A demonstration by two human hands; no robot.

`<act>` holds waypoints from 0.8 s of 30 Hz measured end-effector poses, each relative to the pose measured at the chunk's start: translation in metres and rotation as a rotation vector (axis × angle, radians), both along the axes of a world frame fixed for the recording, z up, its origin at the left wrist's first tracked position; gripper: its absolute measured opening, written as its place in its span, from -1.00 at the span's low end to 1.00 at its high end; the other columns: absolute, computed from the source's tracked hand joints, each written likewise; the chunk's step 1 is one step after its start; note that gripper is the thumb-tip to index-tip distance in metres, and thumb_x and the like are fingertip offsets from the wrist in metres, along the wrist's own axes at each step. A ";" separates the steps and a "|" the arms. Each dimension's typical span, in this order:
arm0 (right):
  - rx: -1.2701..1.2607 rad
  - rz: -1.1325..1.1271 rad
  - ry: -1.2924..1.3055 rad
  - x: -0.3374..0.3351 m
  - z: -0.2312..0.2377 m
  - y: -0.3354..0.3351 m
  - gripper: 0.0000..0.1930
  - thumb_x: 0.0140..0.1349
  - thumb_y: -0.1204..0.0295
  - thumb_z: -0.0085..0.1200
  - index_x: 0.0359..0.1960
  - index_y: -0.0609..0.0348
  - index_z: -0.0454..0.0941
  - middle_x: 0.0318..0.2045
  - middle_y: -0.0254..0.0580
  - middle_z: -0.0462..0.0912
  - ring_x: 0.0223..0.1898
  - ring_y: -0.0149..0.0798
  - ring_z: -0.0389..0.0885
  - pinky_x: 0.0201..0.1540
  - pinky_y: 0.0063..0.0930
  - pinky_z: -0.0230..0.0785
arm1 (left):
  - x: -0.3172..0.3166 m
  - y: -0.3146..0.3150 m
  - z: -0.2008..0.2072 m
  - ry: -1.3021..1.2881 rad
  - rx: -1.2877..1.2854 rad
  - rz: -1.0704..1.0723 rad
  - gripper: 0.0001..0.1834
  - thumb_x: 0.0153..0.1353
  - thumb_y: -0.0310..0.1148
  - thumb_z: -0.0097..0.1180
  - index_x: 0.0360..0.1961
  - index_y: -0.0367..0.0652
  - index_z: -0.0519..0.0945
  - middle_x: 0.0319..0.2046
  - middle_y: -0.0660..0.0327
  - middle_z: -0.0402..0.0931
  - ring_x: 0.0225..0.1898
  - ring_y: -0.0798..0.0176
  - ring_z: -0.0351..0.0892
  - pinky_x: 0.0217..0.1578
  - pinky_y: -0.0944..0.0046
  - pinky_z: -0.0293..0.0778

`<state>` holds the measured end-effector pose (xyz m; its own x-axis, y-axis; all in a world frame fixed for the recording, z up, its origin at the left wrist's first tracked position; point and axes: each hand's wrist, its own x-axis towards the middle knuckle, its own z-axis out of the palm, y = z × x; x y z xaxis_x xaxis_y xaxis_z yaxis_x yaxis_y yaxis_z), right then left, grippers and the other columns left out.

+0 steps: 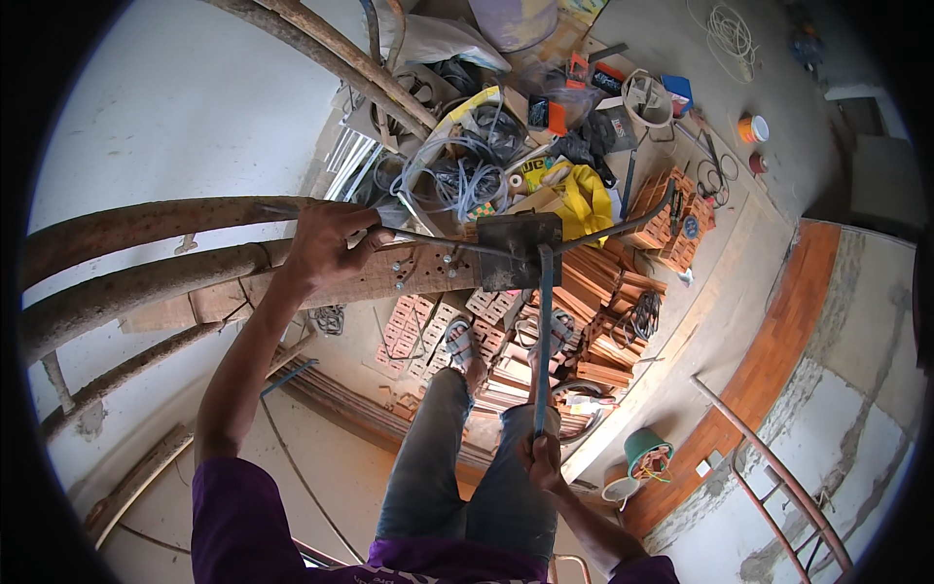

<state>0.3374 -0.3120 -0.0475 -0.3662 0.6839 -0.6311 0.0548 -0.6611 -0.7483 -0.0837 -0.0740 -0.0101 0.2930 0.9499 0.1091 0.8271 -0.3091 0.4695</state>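
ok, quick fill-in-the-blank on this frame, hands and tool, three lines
1. The left hand grips a thin steel ____ lying across the wooden plank.
2. The right hand holds the lower end of the long blue ____.
3. The person's trousers are ____.

Missing words: rod; lever bar; grey

Grey-blue steel bending lever [543, 331], long and flat, with a dark grey plate head [519, 249]. Thin dark grey steel rod [623, 226], curved. Pale brown wooden plank [379, 277], dotted with silvery nail heads. Rough brown wooden poles [146, 224], flecked with pale cement. Orange-red hollow clay bricks [413, 326], grid-patterned faces. Bright yellow plastic bag [584, 200]. Grey coiled cable [457, 170]. Green plastic bucket [647, 450]. Purple fabric sleeves [238, 526]; grey-blue denim trousers [438, 457]. Pale grey concrete floor [739, 263], bordered by a terracotta-orange tiled strip [778, 360].
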 end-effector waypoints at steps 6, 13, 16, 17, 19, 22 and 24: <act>0.052 0.026 -0.011 0.005 -0.002 0.017 -0.40 0.41 -0.18 -0.35 -0.56 0.08 0.25 -0.78 -0.43 0.21 -0.77 -0.52 0.14 -0.70 -0.58 -0.05 | -0.005 0.002 0.001 0.016 0.041 -0.017 -0.79 0.11 -0.28 0.28 -0.54 -0.12 0.54 -0.70 0.19 0.44 -0.67 0.11 0.45 -0.63 0.11 0.33; 0.174 0.174 -0.096 0.063 -0.029 0.029 -0.41 0.42 -0.17 -0.35 -0.56 0.06 0.25 -0.77 -0.45 0.22 -0.75 -0.53 0.15 -0.68 -0.57 -0.04 | -0.001 -0.007 0.010 0.069 -0.025 -0.004 -0.76 0.14 -0.23 0.27 -0.50 -0.17 0.58 -0.63 0.15 0.49 -0.62 0.08 0.50 -0.58 0.14 0.36; 0.074 0.255 0.040 0.071 -0.001 0.067 -0.42 0.42 -0.16 -0.37 -0.54 0.08 0.24 -0.77 -0.46 0.20 -0.77 -0.54 0.12 -0.70 -0.57 -0.08 | 0.002 -0.013 0.012 0.080 -0.022 0.034 -0.76 0.14 -0.24 0.27 -0.50 -0.18 0.60 -0.61 0.14 0.50 -0.58 0.08 0.52 -0.57 0.14 0.37; 0.067 0.260 0.059 0.073 -0.002 0.070 -0.42 0.42 -0.16 -0.37 -0.53 0.08 0.25 -0.77 -0.46 0.20 -0.77 -0.55 0.12 -0.70 -0.57 -0.08 | 0.002 -0.015 0.011 0.072 -0.013 0.043 -0.75 0.14 -0.23 0.27 -0.50 -0.18 0.60 -0.61 0.14 0.50 -0.58 0.08 0.52 -0.56 0.13 0.37; 0.022 0.237 0.087 0.072 -0.006 0.067 -0.42 0.41 -0.19 -0.36 -0.48 0.09 0.27 -0.75 -0.48 0.21 -0.75 -0.57 0.13 -0.70 -0.60 -0.08 | 0.004 -0.016 0.011 0.074 -0.023 0.050 -0.74 0.14 -0.21 0.28 -0.50 -0.19 0.59 -0.61 0.14 0.50 -0.57 0.08 0.52 -0.56 0.13 0.38; 0.020 0.143 0.060 0.056 -0.031 0.032 -0.41 0.40 -0.20 -0.36 -0.46 0.10 0.29 -0.72 -0.47 0.24 -0.75 -0.56 0.14 -0.70 -0.61 -0.06 | 0.007 -0.014 0.007 0.081 -0.049 0.041 -0.71 0.15 -0.16 0.28 -0.50 -0.17 0.59 -0.63 0.15 0.49 -0.60 0.10 0.51 -0.58 0.13 0.37; -0.103 0.026 0.225 0.024 -0.038 0.006 -0.43 0.40 -0.19 -0.32 -0.40 0.11 0.29 -0.69 -0.46 0.22 -0.75 -0.55 0.12 -0.70 -0.61 -0.05 | 0.003 -0.014 0.005 0.073 -0.031 0.028 -0.68 0.17 -0.08 0.26 -0.49 -0.12 0.59 -0.67 0.19 0.47 -0.66 0.14 0.48 -0.61 0.13 0.37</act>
